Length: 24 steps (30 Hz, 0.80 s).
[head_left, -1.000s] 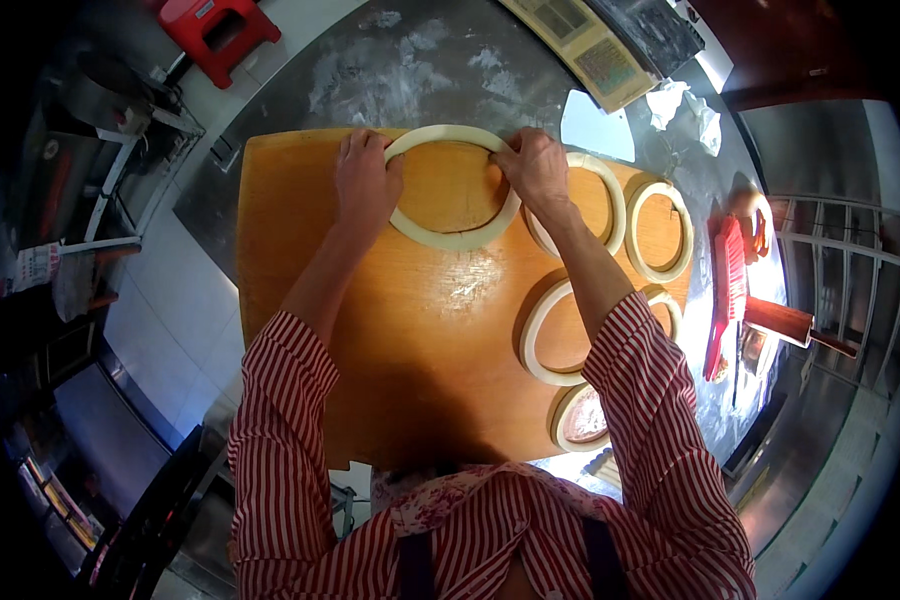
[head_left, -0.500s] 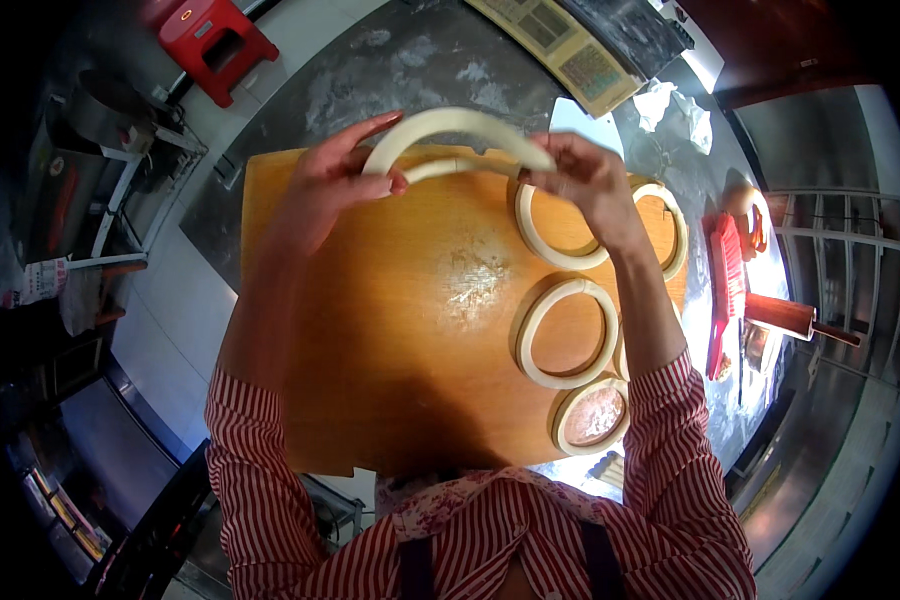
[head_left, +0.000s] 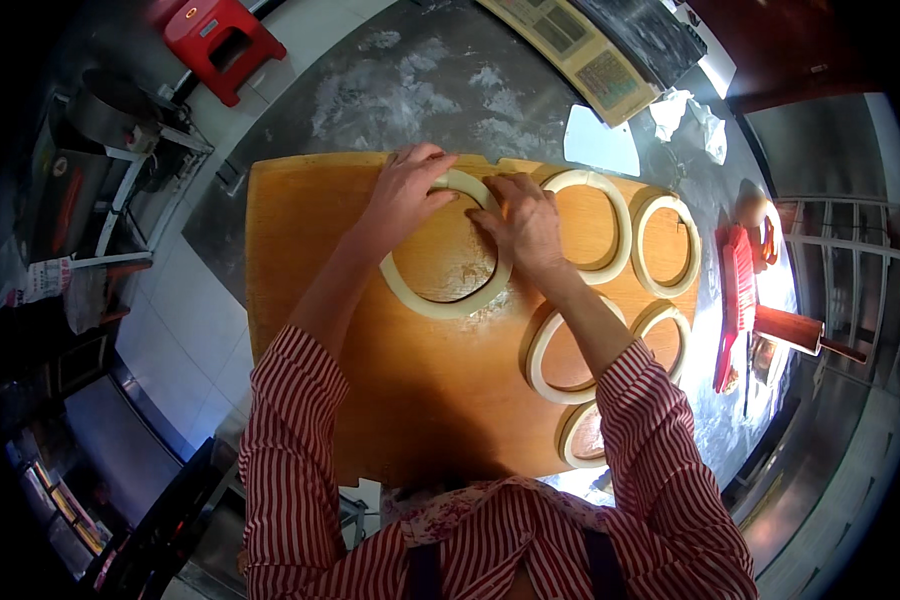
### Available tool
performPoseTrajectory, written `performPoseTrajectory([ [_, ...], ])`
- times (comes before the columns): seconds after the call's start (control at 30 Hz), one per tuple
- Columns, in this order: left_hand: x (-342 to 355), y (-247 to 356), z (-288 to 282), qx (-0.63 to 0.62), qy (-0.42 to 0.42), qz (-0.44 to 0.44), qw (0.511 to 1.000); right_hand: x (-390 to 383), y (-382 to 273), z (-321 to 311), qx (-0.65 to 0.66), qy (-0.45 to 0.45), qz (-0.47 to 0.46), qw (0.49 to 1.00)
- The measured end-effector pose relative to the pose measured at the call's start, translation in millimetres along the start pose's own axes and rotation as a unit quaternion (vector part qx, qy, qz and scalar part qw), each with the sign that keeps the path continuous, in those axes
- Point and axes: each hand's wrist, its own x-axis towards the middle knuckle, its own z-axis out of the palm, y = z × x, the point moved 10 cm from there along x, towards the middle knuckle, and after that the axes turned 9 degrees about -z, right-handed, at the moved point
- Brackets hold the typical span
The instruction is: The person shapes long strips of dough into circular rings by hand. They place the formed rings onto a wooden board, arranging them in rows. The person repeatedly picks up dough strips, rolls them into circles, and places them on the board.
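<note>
A pale dough ring (head_left: 432,305) lies on the wooden board (head_left: 310,250), left of the other rings. The fingers and thumb of my left hand (head_left: 407,195) are closed about its upper left part. My right hand (head_left: 526,222) grips the upper right part, fingers bent over the dough. A short stretch of the ring shows between the two hands. Several more dough rings lie on the board's right side, among them one ring (head_left: 625,225) just right of my right hand and another ring (head_left: 538,362) partly covered by my right forearm.
Beyond the board, a flour-dusted dark table (head_left: 400,80) holds a white flat scraper (head_left: 600,142) and a yellowish scale (head_left: 570,60). To the right lie a red-handled brush-like thing (head_left: 738,285) and a wooden rolling pin (head_left: 788,328). A red stool (head_left: 222,48) stands at far left.
Both hands have come down with the dough ring, which was raised and tilted and now lies flat on the board. My hands are closer together.
</note>
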Motion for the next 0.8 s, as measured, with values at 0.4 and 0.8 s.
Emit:
performPoseTrajectory([
  [0.4,-15,-23,-2,0.039,0.059,-0.027,0.997,-27,0,-4,-0.059,-0.041,0.035,0.997],
  [0.8,23,-15,4,0.040,0.060,0.007,0.997,13,19,-14,-0.095,0.030,0.001,0.995],
])
